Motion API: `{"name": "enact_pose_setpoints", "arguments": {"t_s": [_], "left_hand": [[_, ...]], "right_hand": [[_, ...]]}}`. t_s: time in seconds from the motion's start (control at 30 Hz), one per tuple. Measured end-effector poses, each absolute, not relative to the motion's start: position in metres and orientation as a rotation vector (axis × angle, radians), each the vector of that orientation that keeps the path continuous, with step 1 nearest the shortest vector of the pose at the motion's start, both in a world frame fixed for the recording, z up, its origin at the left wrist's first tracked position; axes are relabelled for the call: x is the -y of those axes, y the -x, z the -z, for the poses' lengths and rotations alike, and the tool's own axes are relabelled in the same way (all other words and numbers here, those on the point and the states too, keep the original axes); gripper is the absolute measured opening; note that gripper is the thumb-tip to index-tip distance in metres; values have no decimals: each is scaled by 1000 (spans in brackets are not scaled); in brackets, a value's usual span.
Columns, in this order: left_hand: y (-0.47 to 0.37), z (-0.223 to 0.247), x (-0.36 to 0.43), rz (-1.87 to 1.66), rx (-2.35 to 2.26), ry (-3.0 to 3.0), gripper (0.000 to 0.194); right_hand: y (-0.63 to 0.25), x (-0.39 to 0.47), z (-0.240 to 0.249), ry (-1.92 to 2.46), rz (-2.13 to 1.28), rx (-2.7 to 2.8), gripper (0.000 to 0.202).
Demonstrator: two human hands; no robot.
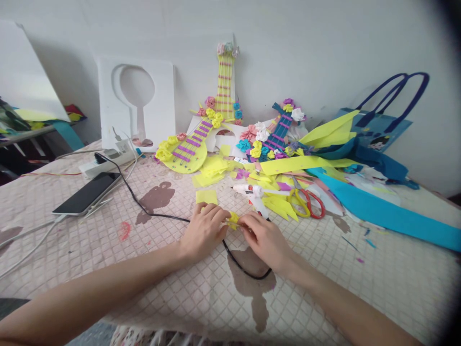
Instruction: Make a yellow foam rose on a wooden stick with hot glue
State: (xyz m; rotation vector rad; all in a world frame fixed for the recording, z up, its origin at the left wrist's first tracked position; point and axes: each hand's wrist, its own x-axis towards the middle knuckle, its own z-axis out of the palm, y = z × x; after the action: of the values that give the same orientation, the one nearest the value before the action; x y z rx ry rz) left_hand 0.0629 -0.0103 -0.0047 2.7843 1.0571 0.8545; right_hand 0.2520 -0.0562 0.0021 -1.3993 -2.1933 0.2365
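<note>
Between my two hands is a small crumpled yellow paper flower (233, 220), pinched from both sides over the table. My left hand (206, 227) is closed on its left edge, resting over a black cord. My right hand (262, 236) grips the flower's right side with bent fingers. Just beyond them lie a square of yellow paper (206, 196) and a white glue gun (252, 191), its handle partly hidden by my right hand. Yellow paper strips (281, 204) and scissors with yellow and red handles (309, 203) are to the right.
Paper-flowered lute shapes, one yellow (192, 149) and one blue (279, 134), lean at the back. A phone (86, 193) and a power strip (108, 161) sit left. The black cord (239, 265) loops in front. A blue bag (391, 129) and a blue strip (382, 211) are right.
</note>
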Motion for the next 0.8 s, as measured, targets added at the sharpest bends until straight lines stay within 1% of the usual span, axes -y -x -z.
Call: {"name": "enact_pose_setpoints", "arguments": {"t_s": [0.1, 0.3, 0.67, 0.8], "left_hand": [[-63, 5, 10, -869, -1056, -2786, 16], [-62, 3, 9, -860, -1019, -2805, 8], [-63, 0, 9, -883, -993, -2808, 6], [-62, 2, 9, -898, -971, -2831, 6]], "right_hand": [[-253, 56, -3, 1401, -248, 2198, 15], [-254, 56, -4, 1404, -240, 2214, 15], [-254, 56, -3, 1420, -235, 2221, 14], [-252, 56, -1, 1411, -179, 2241, 14]]}}
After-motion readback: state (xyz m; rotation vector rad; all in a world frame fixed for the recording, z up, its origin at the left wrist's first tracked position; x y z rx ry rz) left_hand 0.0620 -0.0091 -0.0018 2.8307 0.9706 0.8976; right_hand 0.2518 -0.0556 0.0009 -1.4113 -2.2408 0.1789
